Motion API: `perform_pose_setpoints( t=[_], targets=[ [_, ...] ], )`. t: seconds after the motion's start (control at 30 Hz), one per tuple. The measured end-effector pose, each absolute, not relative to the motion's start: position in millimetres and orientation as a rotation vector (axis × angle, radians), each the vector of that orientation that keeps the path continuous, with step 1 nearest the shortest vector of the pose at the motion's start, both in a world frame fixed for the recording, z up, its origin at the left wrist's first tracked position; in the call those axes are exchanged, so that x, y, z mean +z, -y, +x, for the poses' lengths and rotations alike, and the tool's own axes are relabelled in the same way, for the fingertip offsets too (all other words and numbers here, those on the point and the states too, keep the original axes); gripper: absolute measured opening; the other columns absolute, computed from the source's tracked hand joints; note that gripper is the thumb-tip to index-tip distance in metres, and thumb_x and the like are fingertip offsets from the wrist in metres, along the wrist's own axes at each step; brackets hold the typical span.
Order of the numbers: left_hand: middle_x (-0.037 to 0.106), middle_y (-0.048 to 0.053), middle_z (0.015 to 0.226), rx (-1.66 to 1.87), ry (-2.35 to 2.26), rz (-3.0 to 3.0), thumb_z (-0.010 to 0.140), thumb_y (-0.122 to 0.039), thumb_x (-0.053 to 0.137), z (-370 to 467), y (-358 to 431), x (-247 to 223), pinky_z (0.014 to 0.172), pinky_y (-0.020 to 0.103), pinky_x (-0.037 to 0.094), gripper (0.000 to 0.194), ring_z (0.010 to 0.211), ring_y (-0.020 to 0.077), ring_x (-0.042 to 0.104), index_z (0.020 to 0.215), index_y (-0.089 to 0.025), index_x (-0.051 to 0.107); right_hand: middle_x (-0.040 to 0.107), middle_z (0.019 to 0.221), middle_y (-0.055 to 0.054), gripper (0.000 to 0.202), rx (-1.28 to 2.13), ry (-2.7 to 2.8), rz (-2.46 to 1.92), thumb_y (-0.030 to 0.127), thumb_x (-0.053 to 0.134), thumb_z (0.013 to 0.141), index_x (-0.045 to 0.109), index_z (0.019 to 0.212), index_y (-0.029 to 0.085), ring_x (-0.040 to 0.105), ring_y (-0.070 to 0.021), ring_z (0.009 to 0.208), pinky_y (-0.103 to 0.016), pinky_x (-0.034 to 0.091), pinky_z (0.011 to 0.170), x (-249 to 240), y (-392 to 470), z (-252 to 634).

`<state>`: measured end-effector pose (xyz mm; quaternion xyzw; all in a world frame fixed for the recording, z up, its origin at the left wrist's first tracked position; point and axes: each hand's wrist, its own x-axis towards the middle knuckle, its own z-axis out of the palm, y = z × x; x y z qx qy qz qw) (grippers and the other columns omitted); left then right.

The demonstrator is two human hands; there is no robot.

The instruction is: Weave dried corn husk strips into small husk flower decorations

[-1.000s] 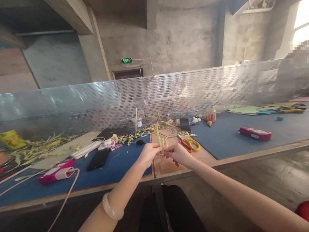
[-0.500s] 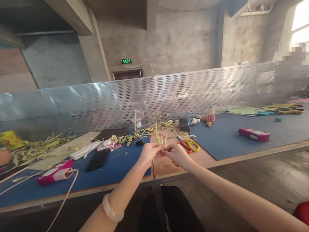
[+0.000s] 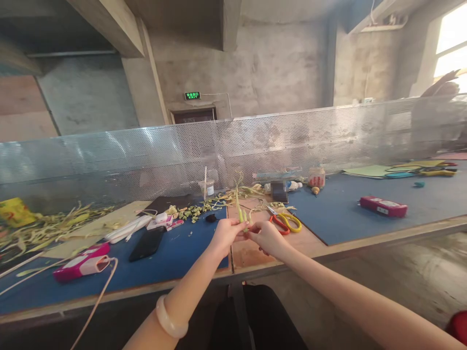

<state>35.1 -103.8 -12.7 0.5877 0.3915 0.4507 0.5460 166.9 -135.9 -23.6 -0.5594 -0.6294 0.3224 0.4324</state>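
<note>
Both my hands meet over the bare wooden part of the table. My left hand (image 3: 228,234) pinches a bundle of pale green plant strips (image 3: 241,212), which stands up from between the fingers. From the right, my right hand (image 3: 268,237) has its fingers closed on the lower end of the same strips, close to the left fingertips. Scissors (image 3: 288,222) with orange and yellow handles lie just beyond my right hand. Behind the bundle, loose dry strips (image 3: 251,190) are spread out.
On the blue mat to the left are a black phone (image 3: 147,243), a magenta box (image 3: 82,262) with a cord and small green pieces (image 3: 193,212). Another magenta box (image 3: 383,206) and a jar (image 3: 316,178) stand right. A perforated screen (image 3: 164,150) runs behind.
My hands stay together on the strips with hardly any movement. At the far left, the edge of a hand has gone from view. The camera view has shifted slightly.
</note>
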Motion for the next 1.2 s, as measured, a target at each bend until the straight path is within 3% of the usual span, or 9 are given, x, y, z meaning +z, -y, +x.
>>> perform_pose_setpoints(
  t=[0.57,0.77,0.93,1.2],
  targets=[
    [0.071,0.013,0.084,1.045,-0.879,1.333,0.068,-0.019,0.068,32.2,107.1,-6.8,0.068,0.029,0.054,0.016,0.069,0.0182,0.067,0.08,-0.008,0.068,0.042,0.043,0.008,0.015,1.004,1.514,-1.201,0.028,0.06,0.07,0.053,0.07,0.014,0.04,-0.0041,0.031,-0.013,0.027,0.025,-23.3,135.6,171.2],
    [0.071,0.013,0.084,1.068,-0.858,1.34,0.067,-0.019,0.068,28.8,100.3,-8.4,0.068,0.029,0.054,0.016,0.07,0.019,0.067,0.079,-0.008,0.068,0.045,0.047,0.005,0.023,1.068,1.508,-1.134,0.037,0.058,0.073,0.055,0.072,0.014,0.04,-0.0046,0.035,-0.013,0.028,0.026,-32.8,124.1,177.3],
    [0.071,0.013,0.085,1.116,-0.839,1.335,0.066,-0.019,0.069,28.0,77.4,-14.8,0.069,0.031,0.054,0.014,0.073,0.0201,0.066,0.076,-0.009,0.069,0.047,0.054,0.003,0.032,0.99,1.504,-1.137,0.045,0.055,0.074,0.057,0.071,0.013,0.038,-0.004,0.037,-0.014,0.026,0.027,-35.3,101.6,179.4],
    [0.071,0.01,0.077,1.141,-0.861,1.332,0.064,-0.016,0.07,30.4,45.2,-24.0,0.063,0.026,0.053,0.013,0.066,0.017,0.065,0.074,-0.009,0.069,0.04,0.042,0.006,0.03,0.833,1.761,-1.139,0.041,0.06,0.07,0.068,0.072,0.012,0.029,-0.0034,0.033,-0.017,0.022,0.031,-30.5,69.4,178.9]
  ],
)
